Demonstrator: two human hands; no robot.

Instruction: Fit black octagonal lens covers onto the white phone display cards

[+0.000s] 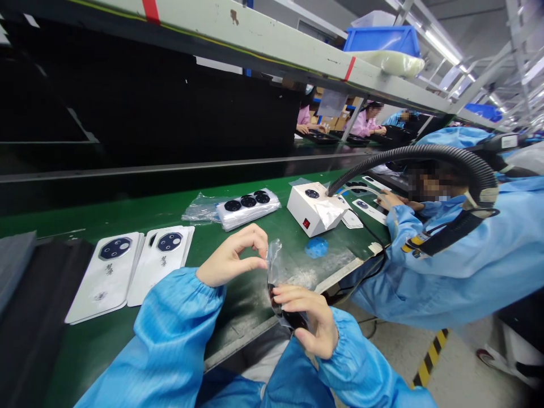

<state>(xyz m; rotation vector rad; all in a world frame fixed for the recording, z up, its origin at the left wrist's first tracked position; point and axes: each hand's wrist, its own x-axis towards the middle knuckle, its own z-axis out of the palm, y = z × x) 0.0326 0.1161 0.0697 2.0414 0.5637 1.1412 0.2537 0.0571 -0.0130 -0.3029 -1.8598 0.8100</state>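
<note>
So there's a green workbench (202,243) running out past the fingers. Left of them, two stacks of white printed panels (102,289); further out and right, a white box (309,212). Left hand (232,255) has thumb and forefinger pinching the top of a clear, crinkly, shiny plastic bag (276,260). Right hand's (312,314) fingers curl round its lower end, where glossy black stuff (296,320) shows.

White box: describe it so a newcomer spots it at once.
Go to the green bench, then follow the black ribbed hose down to its left end. The white box stands there, beyond the right hand. Unlike the disc-topped white bundle to its left, it bears a red switch.
</note>
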